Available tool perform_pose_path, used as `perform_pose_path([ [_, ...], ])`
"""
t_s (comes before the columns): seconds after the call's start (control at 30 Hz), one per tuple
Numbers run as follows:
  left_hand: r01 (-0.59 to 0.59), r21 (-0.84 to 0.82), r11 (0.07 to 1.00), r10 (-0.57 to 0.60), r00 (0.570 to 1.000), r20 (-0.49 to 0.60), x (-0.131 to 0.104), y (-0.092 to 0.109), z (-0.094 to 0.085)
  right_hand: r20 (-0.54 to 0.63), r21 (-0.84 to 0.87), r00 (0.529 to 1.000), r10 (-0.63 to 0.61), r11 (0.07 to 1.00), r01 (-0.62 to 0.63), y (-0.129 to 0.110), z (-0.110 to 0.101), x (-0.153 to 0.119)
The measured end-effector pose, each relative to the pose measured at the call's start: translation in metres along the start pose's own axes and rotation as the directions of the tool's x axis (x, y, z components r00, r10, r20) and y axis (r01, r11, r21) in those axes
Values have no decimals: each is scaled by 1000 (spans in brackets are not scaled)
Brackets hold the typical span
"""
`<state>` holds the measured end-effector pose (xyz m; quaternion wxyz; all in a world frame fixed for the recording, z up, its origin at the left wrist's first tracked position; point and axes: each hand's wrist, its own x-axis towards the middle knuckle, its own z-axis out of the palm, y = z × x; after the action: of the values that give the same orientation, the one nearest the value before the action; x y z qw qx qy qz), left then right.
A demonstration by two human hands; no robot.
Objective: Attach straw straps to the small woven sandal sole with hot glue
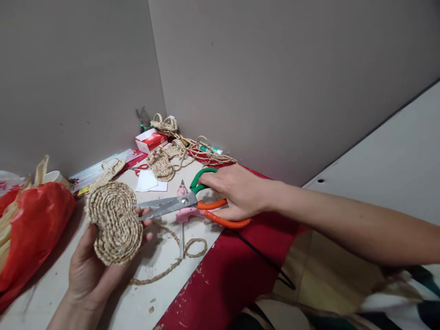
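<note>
My left hand (92,270) grips a coiled straw-braid piece (115,224), shaped like a small sole, its spiral side facing me. My right hand (237,192) holds large scissors (172,206) with one green and one orange handle. Their blades point left, and the tips come close to the piece's right edge, beside my left fingertips; I cannot tell if they touch. A pink hot glue gun (187,214) lies behind the scissors, partly hidden. A length of straw braid (161,275) curls over the table below, its near end hidden by my left hand.
On the left stands a red plastic bag (44,215) with dry straw. Glue sticks (103,169), a red and white box (151,140), woven straw pieces (161,164) and braided cords (213,156) line the grey wall. A black cable (264,256) crosses the red cloth (223,275).
</note>
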<state>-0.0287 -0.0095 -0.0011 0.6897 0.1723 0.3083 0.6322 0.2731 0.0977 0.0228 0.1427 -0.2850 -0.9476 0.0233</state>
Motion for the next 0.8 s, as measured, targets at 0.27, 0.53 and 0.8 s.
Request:
perform_pose_path([
  [0.27, -65, 73, 995, 70, 996, -59, 0, -3, -1, -122, -149, 986, -114, 984, 95, 6, 16, 18],
  [0.53, -26, 88, 996, 29, 999, -27, -4, -5, 2, -163, -212, 965, -206, 962, 170, 7, 21, 23],
  [0.8, -34, 114, 993, 18, 991, 136, -2, -4, 1, -85, -264, 976, -201, 949, 173, 10, 14, 23],
])
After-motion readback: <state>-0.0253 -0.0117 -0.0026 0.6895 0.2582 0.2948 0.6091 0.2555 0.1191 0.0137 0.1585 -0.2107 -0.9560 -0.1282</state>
